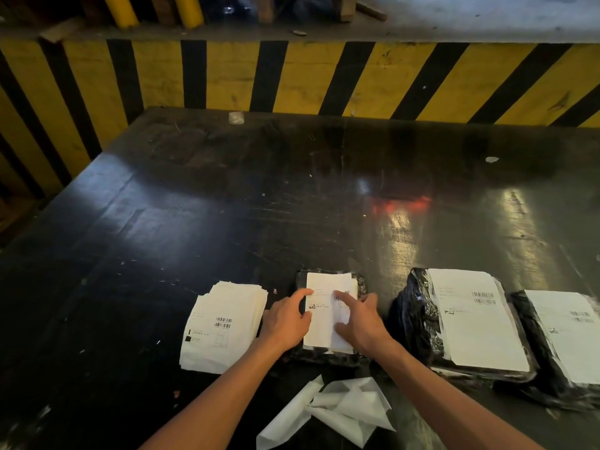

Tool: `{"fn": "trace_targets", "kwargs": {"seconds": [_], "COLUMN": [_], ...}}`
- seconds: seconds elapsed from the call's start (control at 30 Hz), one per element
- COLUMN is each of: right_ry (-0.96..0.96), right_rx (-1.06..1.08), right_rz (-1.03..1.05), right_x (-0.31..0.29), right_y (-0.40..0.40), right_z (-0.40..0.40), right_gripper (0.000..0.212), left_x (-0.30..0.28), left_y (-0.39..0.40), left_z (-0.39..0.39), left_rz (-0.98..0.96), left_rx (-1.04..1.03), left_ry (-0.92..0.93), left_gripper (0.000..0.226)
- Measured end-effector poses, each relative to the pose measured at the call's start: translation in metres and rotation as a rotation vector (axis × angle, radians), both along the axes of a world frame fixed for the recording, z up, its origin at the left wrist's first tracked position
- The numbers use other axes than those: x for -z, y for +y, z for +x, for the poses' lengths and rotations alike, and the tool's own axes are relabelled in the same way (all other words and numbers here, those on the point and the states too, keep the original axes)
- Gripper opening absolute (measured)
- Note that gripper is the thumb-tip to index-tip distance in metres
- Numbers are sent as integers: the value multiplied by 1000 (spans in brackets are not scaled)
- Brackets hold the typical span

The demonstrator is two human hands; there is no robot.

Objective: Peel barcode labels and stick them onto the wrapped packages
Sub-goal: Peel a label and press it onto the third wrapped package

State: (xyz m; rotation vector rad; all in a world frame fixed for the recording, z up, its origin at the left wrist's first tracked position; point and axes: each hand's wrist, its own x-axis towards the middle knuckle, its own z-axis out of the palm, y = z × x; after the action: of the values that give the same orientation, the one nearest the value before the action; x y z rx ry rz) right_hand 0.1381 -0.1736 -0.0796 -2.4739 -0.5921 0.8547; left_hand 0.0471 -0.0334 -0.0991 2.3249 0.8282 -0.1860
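A small black-wrapped package (326,355) lies at the near middle of the dark table, with a white barcode label (323,323) on its top. My left hand (287,319) rests flat on the label's left edge, fingers spread. My right hand (360,319) presses on the label's right half, fingers apart. Neither hand grips anything. A stack of white barcode labels (224,326) sits just left of the package. Two larger black-wrapped packages (418,319) (535,336) lie to the right, each with a white label on top.
Crumpled white backing paper (331,410) lies at the table's near edge between my forearms. The dark glossy table (227,206) stretches far ahead. A yellow-and-black striped wall (292,76) stands behind it and along the left.
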Motion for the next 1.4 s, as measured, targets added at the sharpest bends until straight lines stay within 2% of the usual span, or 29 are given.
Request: {"fn": "trace_targets", "kwargs": {"seconds": [0.33, 0.4, 0.47, 0.53, 0.63, 0.73, 0.8, 0.9, 1.1, 1.27, 1.4], "right_ry": [22, 3, -97, -254, -335, -360, -374, -379, -237, -366, -374], "right_rx": [-27, -12, -9, -71, -204, -334, -349, -260, -81, -376, -316], "right_rz": [-15, -4, 5, -16, -25, -93, -139, -158, -98, -100, -135], "right_x": [5, 5, 5, 5, 6, 11, 16, 25, 29, 30, 33], "right_y": [-32, -33, -29, -20, -2, 9, 9, 4, 9, -8, -25], "right_z": [-9, -14, -14, -7, 9, 19, 22, 20, 10, -7, -8], "right_gripper": [79, 74, 67, 65, 60, 57, 58, 60, 64, 64, 69], "left_x": [2, -1, -4, -3, 1, 6, 12, 21, 28, 30, 28], "left_y": [2, 3, 3, 2, 0, 1, 0, -1, -1, 0, -1], "left_z": [-32, -30, -23, -11, 11, 24, 24, 19, 20, 21, 21], "left_rz": [-8, 29, 88, 139, 245, 290, 307, 338, 324, 290, 263], "left_rx": [162, 188, 197, 215, 301, 356, 357, 338, 330, 338, 326], "left_ry": [75, 81, 42, 4, 35, 97, 119, 116, 140, 149, 148], "left_gripper": [76, 74, 67, 64, 63, 61, 62, 63, 64, 63, 63]}}
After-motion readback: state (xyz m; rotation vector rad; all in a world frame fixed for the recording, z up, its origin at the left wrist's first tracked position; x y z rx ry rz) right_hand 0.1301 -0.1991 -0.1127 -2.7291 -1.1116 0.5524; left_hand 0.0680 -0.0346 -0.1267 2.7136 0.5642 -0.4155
